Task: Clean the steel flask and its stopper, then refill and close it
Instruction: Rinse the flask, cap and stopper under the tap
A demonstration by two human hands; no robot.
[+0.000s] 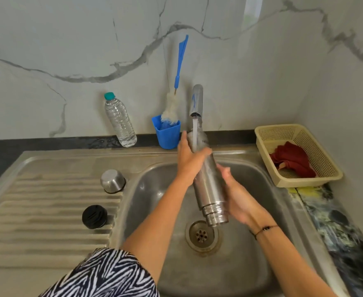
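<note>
The steel flask point(208, 185) is held over the sink basin point(154, 189), neck end pointing down toward the drain point(201, 234). Water from the tap point(197, 101) runs onto its upper end. My left hand point(190, 158) grips the flask's upper part. My right hand point(239, 198) holds its lower side, fingers wrapped round the body. A steel cup lid point(112, 181) sits upside down on the drainboard. The black stopper point(94, 216) lies on the drainboard in front of it.
A plastic water bottle point(120, 121) stands by the wall. A blue cup point(167, 133) holds a bottle brush point(172, 108). A beige basket point(326, 168) with a red cloth point(292, 160) sits right of the sink.
</note>
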